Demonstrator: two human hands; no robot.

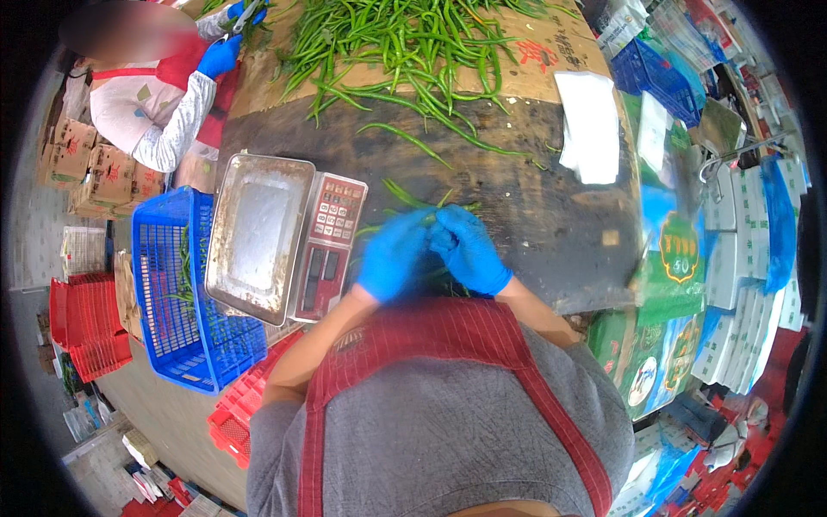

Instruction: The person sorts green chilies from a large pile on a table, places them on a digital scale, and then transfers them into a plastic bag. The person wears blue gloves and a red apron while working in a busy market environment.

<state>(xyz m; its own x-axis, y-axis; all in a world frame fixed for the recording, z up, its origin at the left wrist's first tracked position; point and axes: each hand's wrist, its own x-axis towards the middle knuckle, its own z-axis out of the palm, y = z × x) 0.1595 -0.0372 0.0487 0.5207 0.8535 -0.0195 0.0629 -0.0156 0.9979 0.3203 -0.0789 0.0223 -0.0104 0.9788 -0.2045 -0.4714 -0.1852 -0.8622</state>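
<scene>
Both my hands wear blue gloves and meet above the near part of the dark tabletop. My left hand (394,252), blurred by motion, is closed round a few long green chili peppers (401,193), whose ends stick out past its fingers. Against it, my right hand (469,248) is closed with its fingertips pinched at a green chili pepper (444,199); the gloves hide most of it. Farther off, a large heap of green chili peppers (401,52) covers the far side of the table. One loose chili pepper (405,140) lies between the heap and my hands.
A scale (258,237) with a worn metal pan stands left of my hands. Beyond its left side is a blue crate (172,293) with some peppers. White paper (590,129) lies on the table's right. At the far left, a co-worker's blue-gloved hand (220,57) holds scissors.
</scene>
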